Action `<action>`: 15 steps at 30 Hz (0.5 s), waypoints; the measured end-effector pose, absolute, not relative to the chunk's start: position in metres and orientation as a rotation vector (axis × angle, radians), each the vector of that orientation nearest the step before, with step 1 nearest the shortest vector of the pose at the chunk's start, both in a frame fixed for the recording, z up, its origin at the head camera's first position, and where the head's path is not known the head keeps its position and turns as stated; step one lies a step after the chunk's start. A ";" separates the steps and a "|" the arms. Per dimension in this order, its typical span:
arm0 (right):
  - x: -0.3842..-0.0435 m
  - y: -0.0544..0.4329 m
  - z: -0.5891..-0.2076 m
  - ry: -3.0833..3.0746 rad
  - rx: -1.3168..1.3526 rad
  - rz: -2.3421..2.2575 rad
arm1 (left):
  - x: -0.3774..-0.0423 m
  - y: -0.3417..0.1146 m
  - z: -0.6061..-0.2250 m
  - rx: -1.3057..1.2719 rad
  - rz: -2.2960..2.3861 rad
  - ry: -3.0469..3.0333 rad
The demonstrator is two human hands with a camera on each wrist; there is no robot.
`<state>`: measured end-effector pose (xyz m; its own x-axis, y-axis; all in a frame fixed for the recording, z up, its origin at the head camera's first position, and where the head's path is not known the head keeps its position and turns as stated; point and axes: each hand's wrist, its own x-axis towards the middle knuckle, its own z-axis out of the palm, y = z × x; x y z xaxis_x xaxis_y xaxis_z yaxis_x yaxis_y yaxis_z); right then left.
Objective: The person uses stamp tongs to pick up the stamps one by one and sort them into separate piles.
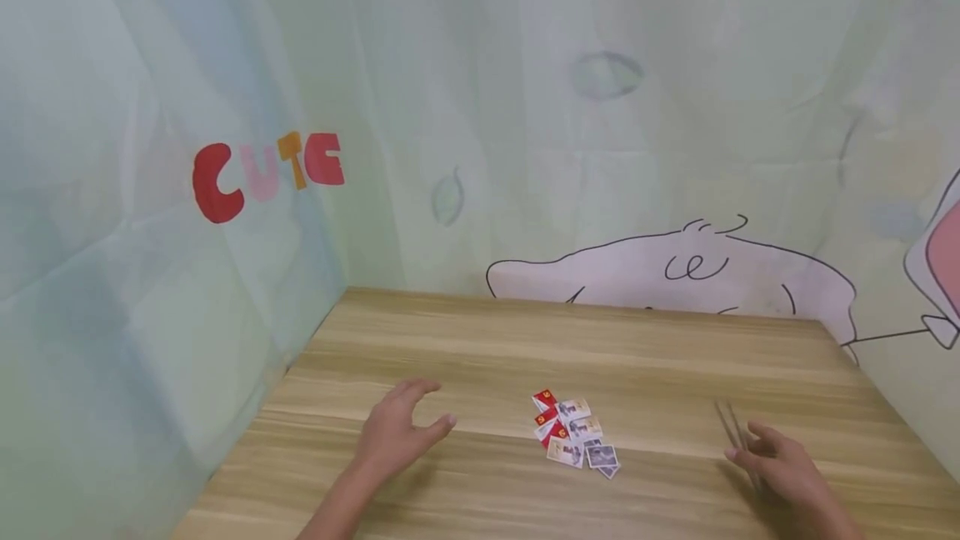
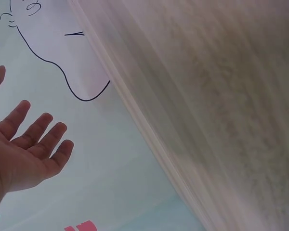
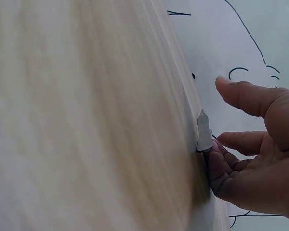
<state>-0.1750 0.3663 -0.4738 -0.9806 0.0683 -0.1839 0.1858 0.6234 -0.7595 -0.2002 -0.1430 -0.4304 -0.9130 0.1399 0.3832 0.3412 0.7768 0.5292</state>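
Small stamps [image 1: 572,428] lie in an overlapping cluster on the wooden table [image 1: 465,348], several with red corners and others with pale or grey pictures. To their left, my left hand [image 1: 403,430] is held over the table, thumb and fingers spread and holding nothing; its fingers [image 2: 41,130] also show relaxed in the left wrist view. On the other side, my right hand [image 1: 780,461] holds thin metal tweezers [image 1: 733,427], their two prongs apart and pointing away from me. A short metal end of the tweezers shows by the curled fingers [image 3: 226,166] in the right wrist view.
A pale printed cloth [image 1: 465,107] hangs behind the table and along its left side, with coloured letters and a line-drawn animal [image 1: 637,273]. The table's far edge [image 1: 585,305] runs close to the cloth.
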 end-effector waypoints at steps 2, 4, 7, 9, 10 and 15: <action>-0.176 0.366 -0.474 2.698 0.239 -1.278 | -0.200 -0.141 -0.430 -0.386 -0.873 -2.658; -0.178 0.364 -0.473 2.698 0.261 -1.261 | -0.201 -0.140 -0.430 -0.407 -0.855 -2.665; -0.179 0.362 -0.471 2.697 0.298 -1.261 | -0.203 -0.138 -0.429 -0.468 -0.805 -2.655; -0.179 0.361 -0.470 2.696 0.322 -1.261 | -0.205 -0.137 -0.428 -0.522 -0.772 -2.648; -0.179 0.361 -0.469 2.701 0.324 -1.265 | -0.206 -0.136 -0.428 -0.550 -0.762 -2.646; -0.180 0.362 -0.471 2.698 0.364 -1.266 | -0.210 -0.132 -0.427 -0.699 -0.762 -2.673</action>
